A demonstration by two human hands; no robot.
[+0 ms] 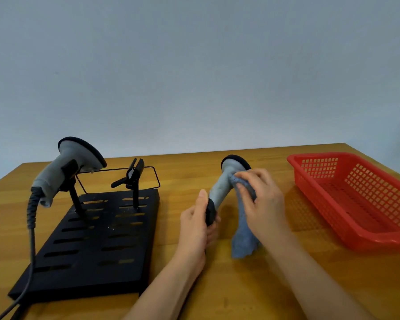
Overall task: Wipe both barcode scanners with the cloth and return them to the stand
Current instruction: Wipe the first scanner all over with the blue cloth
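Observation:
One grey barcode scanner (222, 185) is held above the table to the right of the stand. My left hand (198, 224) grips its black lower end. My right hand (261, 199) pinches a blue-grey cloth (243, 239) against the scanner's neck, and the cloth's loose end hangs down to the table. A second grey scanner (65, 167) sits in the left holder of the black stand (95, 241), its cable running down off the front edge. The stand's right holder (134, 174) holds nothing.
A red plastic basket (356, 199) sits at the right of the wooden table (240, 285), close to my right forearm. A thin black wire frame (155, 174) rises behind the stand. A plain wall stands behind the table.

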